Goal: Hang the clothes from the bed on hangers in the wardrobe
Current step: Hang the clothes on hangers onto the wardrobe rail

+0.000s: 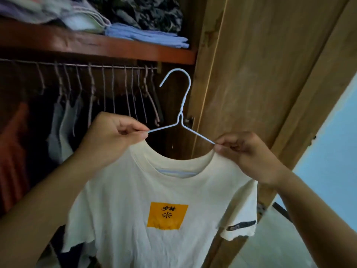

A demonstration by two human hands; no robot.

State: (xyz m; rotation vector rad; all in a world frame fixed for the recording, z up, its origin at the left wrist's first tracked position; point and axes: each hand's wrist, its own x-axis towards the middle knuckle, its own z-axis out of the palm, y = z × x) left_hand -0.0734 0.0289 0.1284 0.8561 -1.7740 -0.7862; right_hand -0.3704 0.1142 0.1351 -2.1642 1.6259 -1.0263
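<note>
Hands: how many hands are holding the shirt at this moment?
2. The left hand pinches the shirt and hanger at one shoulder, the right hand at the other.

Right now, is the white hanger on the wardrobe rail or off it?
Off. The white hanger hook is free, right of the rail; both hands hold it inside the T-shirt.

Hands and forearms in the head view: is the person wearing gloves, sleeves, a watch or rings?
No gloves: the left hand and right hand are bare. Both forearms are uncovered up to the frame edge, so no sleeves show. No watch, bracelet or ring is visible on the parts in view.
</note>
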